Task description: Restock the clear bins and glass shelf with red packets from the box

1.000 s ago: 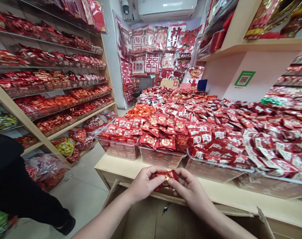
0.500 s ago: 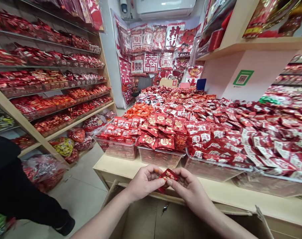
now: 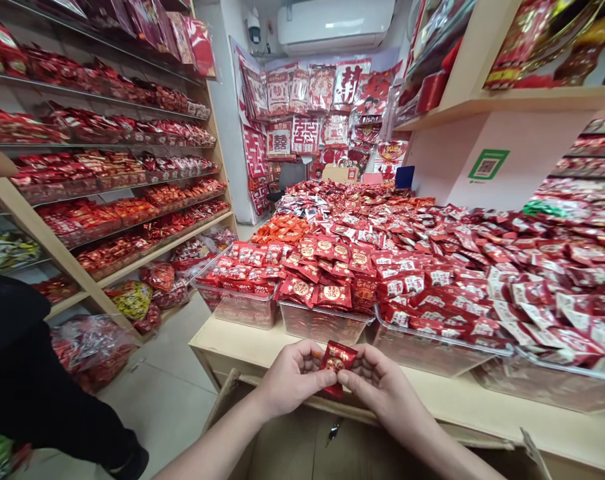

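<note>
A small red candy packet (image 3: 338,357) with gold print stands nearly upright between my two hands, above the counter's front edge. My left hand (image 3: 296,375) pinches its left side, thumb on the front face. On the other side my right hand (image 3: 375,377) grips it, thumb low on the front and fingers curled behind. Just beyond the hands, a clear plastic bin (image 3: 325,325) is heaped with red packets (image 3: 332,295) bearing gold round prints. The fingertips behind the packet are partly hidden.
More clear bins (image 3: 440,350) of red packets line the pale wooden counter (image 3: 222,340). An opened cardboard box (image 3: 532,457) lies below my forearms. Stocked shelves (image 3: 147,267) rise at left, where a person in dark trousers (image 3: 47,393) stands. Bagged goods (image 3: 90,347) sit on the floor.
The candy packet has turned from slanted to nearly upright, its printed face now showing more fully. Both hands still hold it. At the far left, part of the other person's arm has appeared.
</note>
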### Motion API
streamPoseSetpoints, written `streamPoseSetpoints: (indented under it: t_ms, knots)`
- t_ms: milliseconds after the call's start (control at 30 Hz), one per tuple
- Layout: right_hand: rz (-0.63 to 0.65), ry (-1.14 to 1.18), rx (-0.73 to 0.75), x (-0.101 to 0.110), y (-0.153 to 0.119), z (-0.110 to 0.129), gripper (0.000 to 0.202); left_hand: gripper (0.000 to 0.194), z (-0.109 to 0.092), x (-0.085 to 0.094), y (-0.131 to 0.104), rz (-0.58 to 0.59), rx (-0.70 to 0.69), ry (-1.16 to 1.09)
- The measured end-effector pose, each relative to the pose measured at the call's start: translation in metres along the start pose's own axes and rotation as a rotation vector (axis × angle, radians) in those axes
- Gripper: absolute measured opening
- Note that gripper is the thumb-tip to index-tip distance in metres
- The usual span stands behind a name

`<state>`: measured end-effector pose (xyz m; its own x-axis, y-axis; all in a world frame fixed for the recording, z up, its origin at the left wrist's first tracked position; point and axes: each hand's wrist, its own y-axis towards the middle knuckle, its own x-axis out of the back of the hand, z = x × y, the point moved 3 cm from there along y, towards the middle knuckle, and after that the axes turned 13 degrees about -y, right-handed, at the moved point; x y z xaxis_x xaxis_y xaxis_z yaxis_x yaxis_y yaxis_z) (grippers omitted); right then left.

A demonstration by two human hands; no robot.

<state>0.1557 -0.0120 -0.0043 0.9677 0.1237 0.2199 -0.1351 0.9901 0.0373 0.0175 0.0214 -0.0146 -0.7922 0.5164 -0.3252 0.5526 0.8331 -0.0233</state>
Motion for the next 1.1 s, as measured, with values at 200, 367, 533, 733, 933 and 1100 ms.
streamPoseSetpoints:
  t_ms: [200, 367, 533, 733, 933, 1100]
  knots:
    - [0.046, -0.044, 0.035, -0.004, -0.002, 0.000, 0.021, 0.025, 0.000, 0.000, 0.000, -0.020, 0.000, -0.035]
    - [-0.159, -0.084, 0.125, 0.012, -0.003, 0.004, 0.037, 0.036, 0.004, 0.000, -0.003, -0.094, -0.087, -0.044]
    - [-0.357, -0.180, 0.234, 0.053, 0.025, 0.050, 0.049, 0.026, 0.005, 0.000, -0.004, -0.100, -0.090, 0.021]
    - [-0.464, -0.584, 0.198, 0.095, 0.112, 0.094, 0.034, 0.020, 0.003, 0.003, 0.001, -0.090, -0.063, 0.095]
    - [-0.420, -0.707, 0.078, 0.096, 0.164, 0.078, 0.040, 0.019, 0.006, 0.004, 0.000, -0.061, -0.025, 0.133]
    - [-0.414, -0.832, 0.037, 0.092, 0.166, 0.082, 0.040, 0.021, 0.006, 0.003, -0.001, -0.067, -0.013, 0.173]
